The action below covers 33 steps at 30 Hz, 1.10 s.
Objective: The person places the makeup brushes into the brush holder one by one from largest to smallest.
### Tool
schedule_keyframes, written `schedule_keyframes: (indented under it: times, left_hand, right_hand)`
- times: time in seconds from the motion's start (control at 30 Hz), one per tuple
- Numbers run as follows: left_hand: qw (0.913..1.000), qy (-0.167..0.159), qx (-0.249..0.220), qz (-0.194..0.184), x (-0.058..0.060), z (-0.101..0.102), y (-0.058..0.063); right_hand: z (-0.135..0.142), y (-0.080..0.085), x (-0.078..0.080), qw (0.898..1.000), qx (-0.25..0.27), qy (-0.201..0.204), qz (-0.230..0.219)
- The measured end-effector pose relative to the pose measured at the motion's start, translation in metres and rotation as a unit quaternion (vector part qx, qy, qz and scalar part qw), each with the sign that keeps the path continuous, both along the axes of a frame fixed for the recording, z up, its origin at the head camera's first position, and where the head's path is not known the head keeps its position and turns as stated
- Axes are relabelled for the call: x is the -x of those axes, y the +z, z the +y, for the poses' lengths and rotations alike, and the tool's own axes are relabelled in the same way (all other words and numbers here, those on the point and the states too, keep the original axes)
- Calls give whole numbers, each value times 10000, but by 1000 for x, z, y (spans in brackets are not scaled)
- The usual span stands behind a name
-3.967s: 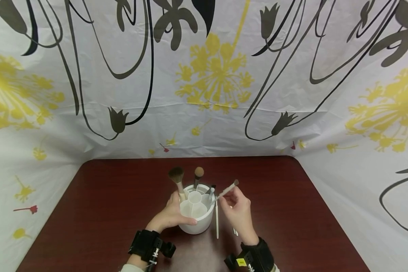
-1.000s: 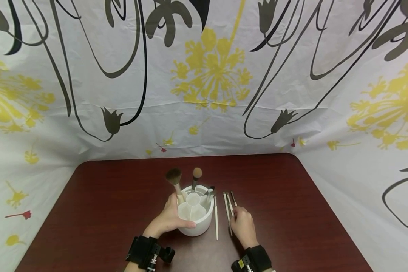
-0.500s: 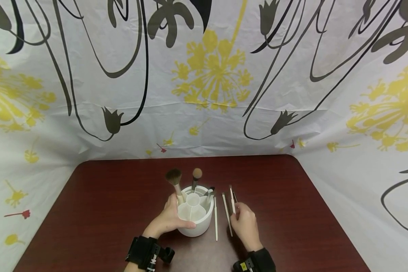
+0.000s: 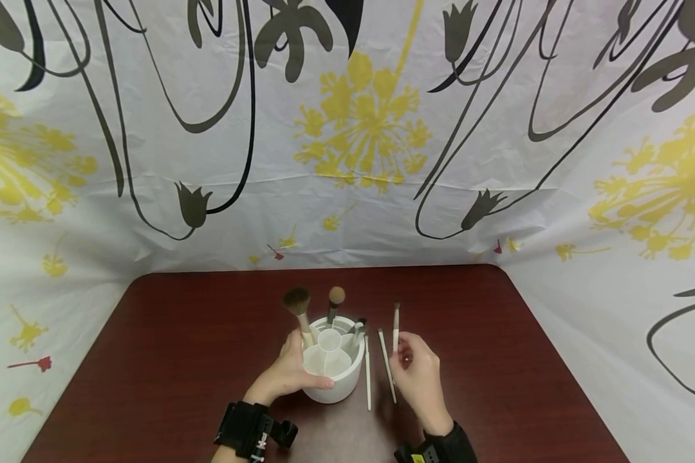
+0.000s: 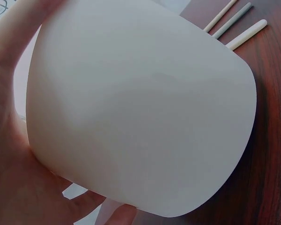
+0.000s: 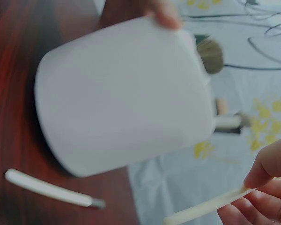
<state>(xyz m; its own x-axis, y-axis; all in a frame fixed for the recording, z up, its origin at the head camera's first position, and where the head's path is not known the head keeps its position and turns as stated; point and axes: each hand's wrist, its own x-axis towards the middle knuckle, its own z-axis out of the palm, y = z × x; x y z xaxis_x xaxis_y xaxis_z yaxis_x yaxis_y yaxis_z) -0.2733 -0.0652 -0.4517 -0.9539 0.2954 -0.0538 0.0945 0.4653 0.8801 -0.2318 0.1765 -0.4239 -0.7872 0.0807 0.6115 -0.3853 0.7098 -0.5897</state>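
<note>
A white pot with divided compartments (image 4: 338,387) stands on the table, holding several makeup brushes. My left hand (image 4: 286,372) grips its side, the thumb across the front; the pot's smooth wall (image 5: 145,108) fills the left wrist view. To the right, my right hand (image 4: 419,379) pinches a pale-handled makeup brush (image 4: 396,319) just off the table, bristles up. Its handle (image 6: 206,206) angles out from the fingers in the right wrist view. Between pot and right hand lie two slim brushes, one beside the pot (image 4: 368,379) and one nearer the hand (image 4: 388,370).
A fluffy brush (image 4: 297,301) and a round-headed brush (image 4: 336,297) rise from the pot's back compartments. The dark red wooden table (image 4: 208,334) meets a flower-printed cloth (image 4: 347,218) at its far edge.
My right hand set one brush down beside the others, then picked up a pale-handled one and raised it upright. The left hand stays on the pot.
</note>
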Motion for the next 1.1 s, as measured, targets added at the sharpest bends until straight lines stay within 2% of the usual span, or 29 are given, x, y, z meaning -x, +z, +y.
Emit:
schedule_keyframes:
  times: [0.23,0.43,0.67,0.8,0.9,1.1]
  left_hand:
    - [10000,-29,-36,-31,1,0,1]
    - [10000,-22,-51,-43,1,1,2]
    - [10000,-12,-28,-19,0,0,2]
    - [10000,-9,-25,-34,0,0,1]
    - [10000,-21,-27,-35,-1,1,1]
    - [10000,8,-19,-10,0,1,0]
  right_hand:
    - [-10,21,-8,9986,343,368,170]
    - [-18,31,-9,9953,570,668,400]
    - [-29,36,-6,9929,553,801,684]
    - [-33,35,-5,9897,616,991,830]
    - [-32,34,-4,9883,645,976,976]
    - [-31,34,-4,9900,753,852,831]
